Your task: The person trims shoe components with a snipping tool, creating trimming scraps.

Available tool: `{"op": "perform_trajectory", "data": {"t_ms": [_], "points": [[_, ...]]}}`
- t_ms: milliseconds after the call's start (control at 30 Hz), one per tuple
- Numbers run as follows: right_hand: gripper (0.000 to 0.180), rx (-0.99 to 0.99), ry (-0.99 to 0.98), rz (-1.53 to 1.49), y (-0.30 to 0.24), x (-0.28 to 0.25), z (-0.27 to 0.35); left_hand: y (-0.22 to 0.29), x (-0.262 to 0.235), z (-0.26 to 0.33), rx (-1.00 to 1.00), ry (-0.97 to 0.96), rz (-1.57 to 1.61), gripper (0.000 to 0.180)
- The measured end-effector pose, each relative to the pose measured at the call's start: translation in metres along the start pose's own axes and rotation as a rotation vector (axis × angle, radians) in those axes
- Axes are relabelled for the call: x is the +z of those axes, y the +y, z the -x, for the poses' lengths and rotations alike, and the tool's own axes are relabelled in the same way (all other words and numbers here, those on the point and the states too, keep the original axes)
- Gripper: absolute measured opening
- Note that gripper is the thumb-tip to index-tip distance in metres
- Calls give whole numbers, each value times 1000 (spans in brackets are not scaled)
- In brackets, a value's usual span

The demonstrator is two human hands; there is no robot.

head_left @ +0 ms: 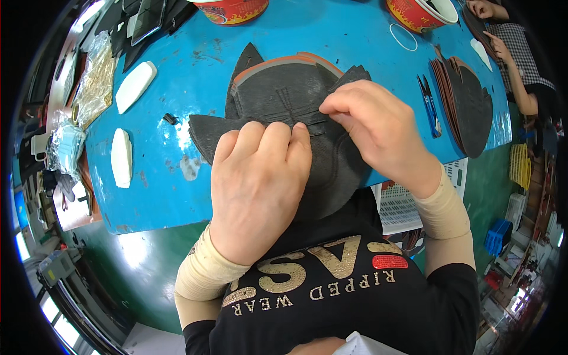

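In front of me on the table lies a stack of dark grey shoe-upper pieces (322,171), leather-like, with pointed flaps and a brown-orange edge at the far side. Thin dark straps (305,116) run across its middle. My left hand (257,177) is closed on the near left part, fingers curled and thumb beside the straps; its fingertips are partly hidden. At the strap ends on the right, my right hand (384,127) pinches with thumb and forefinger. What exactly lies between those fingertips is hard to see.
Blue-handled snips (431,109) and another stack of dark pieces (467,106) lie to the right. Two white pads (135,87) rest at left near clear plastic bags (94,77). Two red tubs (232,10) stand at the back. Another person's hand (500,47) works at far right.
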State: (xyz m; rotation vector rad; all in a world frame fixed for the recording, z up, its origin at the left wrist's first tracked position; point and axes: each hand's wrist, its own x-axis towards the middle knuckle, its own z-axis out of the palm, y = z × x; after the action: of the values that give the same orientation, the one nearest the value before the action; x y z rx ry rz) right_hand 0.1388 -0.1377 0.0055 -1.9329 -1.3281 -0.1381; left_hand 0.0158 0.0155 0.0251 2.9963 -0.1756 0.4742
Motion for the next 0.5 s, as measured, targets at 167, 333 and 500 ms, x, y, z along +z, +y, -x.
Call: {"op": "perform_trajectory", "data": {"t_ms": [167,333,500], "points": [[22,13,-70,39,-3,-9,3,2,-2,-3,-9,-19,-2,34],[23,-94,-71,143,-1,-9,7,3,-4,-6,12,-17,-15,32],[27,269,154,406,13,-47,27,-2,-2,0,22,15,6,30]]}}
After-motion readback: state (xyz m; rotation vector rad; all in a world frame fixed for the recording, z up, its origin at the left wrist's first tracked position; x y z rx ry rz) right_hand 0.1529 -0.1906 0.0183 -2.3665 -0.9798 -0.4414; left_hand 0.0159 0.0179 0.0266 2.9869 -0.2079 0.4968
